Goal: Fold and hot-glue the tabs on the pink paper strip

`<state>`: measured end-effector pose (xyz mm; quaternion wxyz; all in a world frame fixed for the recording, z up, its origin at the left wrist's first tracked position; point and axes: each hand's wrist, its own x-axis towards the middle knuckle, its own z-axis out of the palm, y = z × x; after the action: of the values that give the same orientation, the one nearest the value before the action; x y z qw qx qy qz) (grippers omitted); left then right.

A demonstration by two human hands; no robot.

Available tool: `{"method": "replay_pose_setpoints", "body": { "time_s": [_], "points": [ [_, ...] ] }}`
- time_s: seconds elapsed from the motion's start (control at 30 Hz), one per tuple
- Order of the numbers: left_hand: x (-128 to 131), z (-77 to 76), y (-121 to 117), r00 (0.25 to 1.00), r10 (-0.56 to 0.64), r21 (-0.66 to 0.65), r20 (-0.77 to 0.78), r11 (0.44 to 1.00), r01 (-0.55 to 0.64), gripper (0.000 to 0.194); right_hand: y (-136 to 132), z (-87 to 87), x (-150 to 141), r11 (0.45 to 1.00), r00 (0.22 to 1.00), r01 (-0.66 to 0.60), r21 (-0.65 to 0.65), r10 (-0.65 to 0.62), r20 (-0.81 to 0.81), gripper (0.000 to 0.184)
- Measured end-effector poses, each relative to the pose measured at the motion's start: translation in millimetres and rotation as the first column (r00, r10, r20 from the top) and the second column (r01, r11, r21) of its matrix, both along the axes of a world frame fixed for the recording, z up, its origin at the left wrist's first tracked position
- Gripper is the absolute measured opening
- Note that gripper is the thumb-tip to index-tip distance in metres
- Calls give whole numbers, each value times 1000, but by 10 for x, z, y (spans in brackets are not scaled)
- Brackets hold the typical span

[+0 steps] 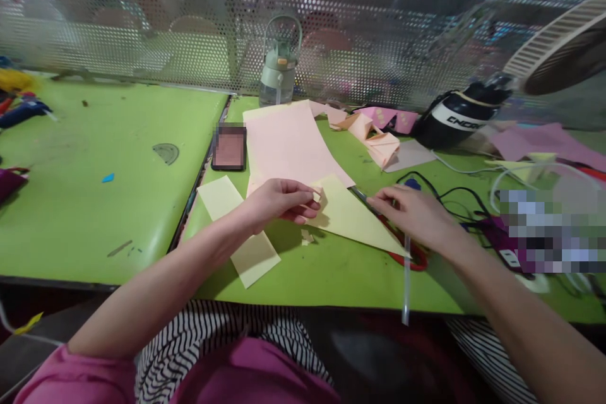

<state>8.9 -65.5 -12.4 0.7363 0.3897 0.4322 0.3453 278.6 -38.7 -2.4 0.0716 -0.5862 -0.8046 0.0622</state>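
My left hand (286,199) is pinching a small scrap of pale yellow paper (317,195) above a larger pale yellow sheet (350,218). Tiny paper scraps (307,237) lie just below it on the table. To the right, my right hand (409,209) has its fingertips closed at the blades of the red-handled scissors (419,263), which lie partly under the yellow sheet's edge. A clear slender tube (406,297) sticks out below this hand and overhangs the table edge. Left of my left hand rests a pale yellow paper strip (253,262), partly covered by my forearm.
Large pink paper (288,139) lies behind my hands, beside a phone (230,148). A water bottle (277,79) stands at the back. Folded peach paper (379,142), a black bottle (457,115), cables (466,196) and a fan (563,50) occupy the right. A protractor (166,153) lies left.
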Motion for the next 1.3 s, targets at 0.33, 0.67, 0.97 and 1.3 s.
{"method": "replay_pose_setpoints", "body": {
  "time_s": [0.33, 0.67, 0.97, 1.3],
  "points": [
    [-46, -55, -9, 999, -38, -11, 30, 999, 38, 7, -370, 83, -640, 558, 831, -514, 651, 513, 216, 6],
    [-28, -60, -15, 995, -60, -31, 74, 998, 62, 8, -321, 24, -706, 432, 802, -574, 695, 469, 371, 9],
    [-71, 12, -35, 996, -77, 43, -35, 996, 79, 19, -352, -6, -696, 709, 918, -351, 612, 388, 78, 13],
    [-85, 304, 240, 501, 286, 547, -817, 660, 515, 36, -295, -272, -732, 926, 537, 114, -359, -362, -762, 35]
  ]
}}
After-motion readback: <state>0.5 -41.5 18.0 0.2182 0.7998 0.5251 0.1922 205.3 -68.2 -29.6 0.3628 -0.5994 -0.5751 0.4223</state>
